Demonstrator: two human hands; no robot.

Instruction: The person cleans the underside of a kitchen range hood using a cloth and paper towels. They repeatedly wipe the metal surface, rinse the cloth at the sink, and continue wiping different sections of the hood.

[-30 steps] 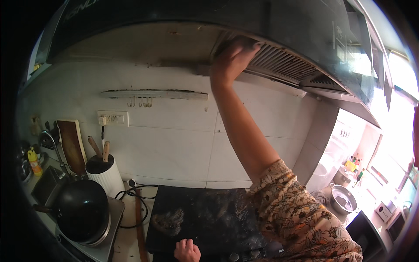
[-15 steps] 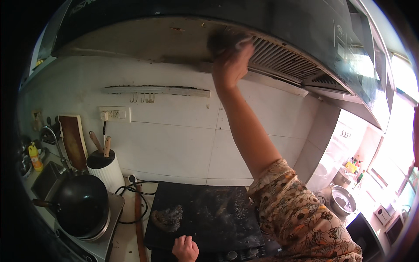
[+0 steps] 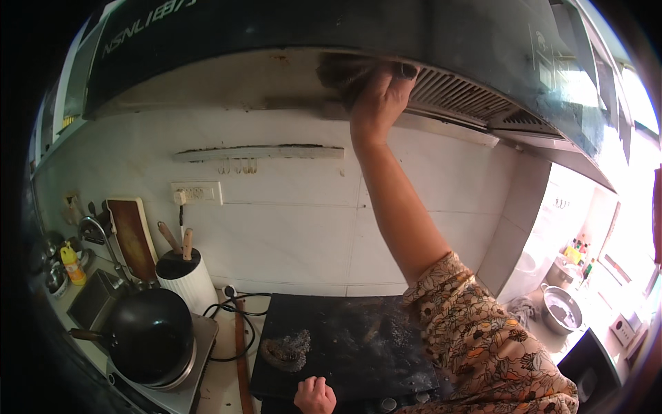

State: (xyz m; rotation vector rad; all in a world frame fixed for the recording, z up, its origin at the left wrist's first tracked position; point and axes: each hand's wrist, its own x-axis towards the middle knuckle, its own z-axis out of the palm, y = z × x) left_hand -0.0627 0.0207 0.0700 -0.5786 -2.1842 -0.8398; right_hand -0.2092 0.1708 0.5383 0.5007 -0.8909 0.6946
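My right hand (image 3: 381, 100) is raised to the underside of the black range hood (image 3: 276, 31). It is closed around a dark scrub brush (image 3: 343, 71), blurred by motion, whose handle end sticks out past the fingers. The brush is against the hood's panel, just left of the slatted grille (image 3: 458, 95). Low in view, my left hand (image 3: 315, 395) is curled closed at the front edge of the black cooktop (image 3: 331, 372); whatever its fingers hold, if anything, is hidden. Near it on the cooktop lies a brownish, foam-covered pad (image 3: 286, 350). White residue smears the cooktop surface.
Left stands a black wok (image 3: 152, 338) on a second burner, with a white knife holder (image 3: 189, 283) and a cutting board (image 3: 133, 238) behind. A black cable (image 3: 238, 338) loops beside the cooktop. At right is a metal pot (image 3: 562, 310). A hook rail (image 3: 258, 153) crosses the tiled wall.
The whole view has shifted, so the scene sits slightly lower and further right. My right hand keeps the brush at the hood, close to the grille. My left hand stays at the cooktop's edge.
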